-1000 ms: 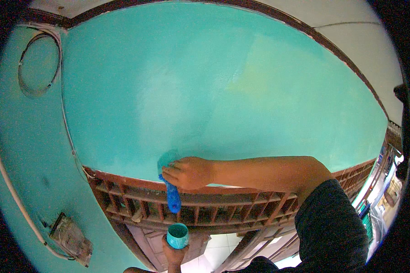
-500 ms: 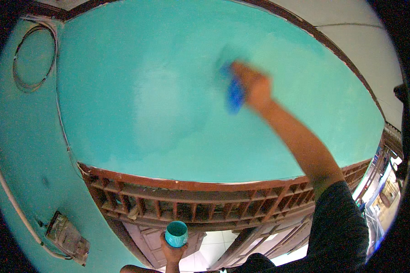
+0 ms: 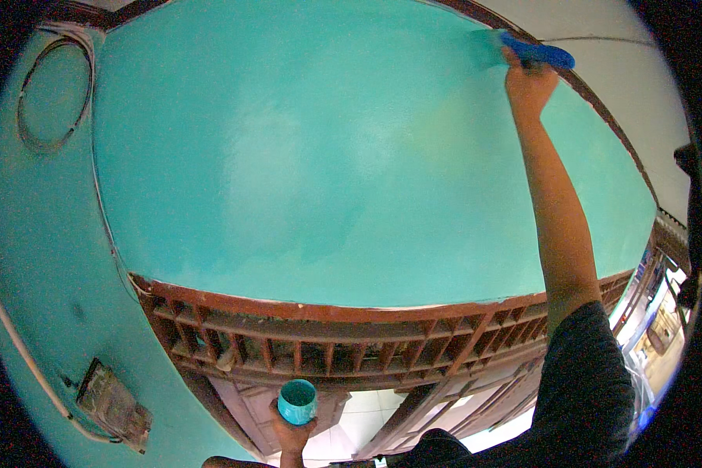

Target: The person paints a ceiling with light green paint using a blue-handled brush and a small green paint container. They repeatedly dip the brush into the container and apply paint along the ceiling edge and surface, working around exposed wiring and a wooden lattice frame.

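Note:
High at the upper right of a turquoise wall (image 3: pixel 312 171), my right hand (image 3: pixel 531 84) is closed on a blue-handled paintbrush (image 3: pixel 550 56). The bristle end points left and seems to touch the wall just below the brown top trim; it is partly blurred. The wall around it shows lighter and darker wet-looking patches. Low in front of me, my left hand (image 3: pixel 292 434) is wrapped round a turquoise cup (image 3: pixel 297 403), held upright with its mouth facing up. Inside, the cup is turquoise too; how much paint it holds I cannot tell.
Below the wall runs a brown slatted wooden grille (image 3: pixel 327 355) above a doorway. On the left wall hang a coiled cable (image 3: pixel 25 101), a pipe (image 3: pixel 23 351) and a dirty electrical box (image 3: pixel 115 404). Brown trim (image 3: pixel 612 132) borders the pale ceiling (image 3: pixel 608 19).
My right hand has moved the paintbrush up and to the right, from mid-wall to near the top trim, straightening the arm. My left hand still holds the cup in nearly the same place.

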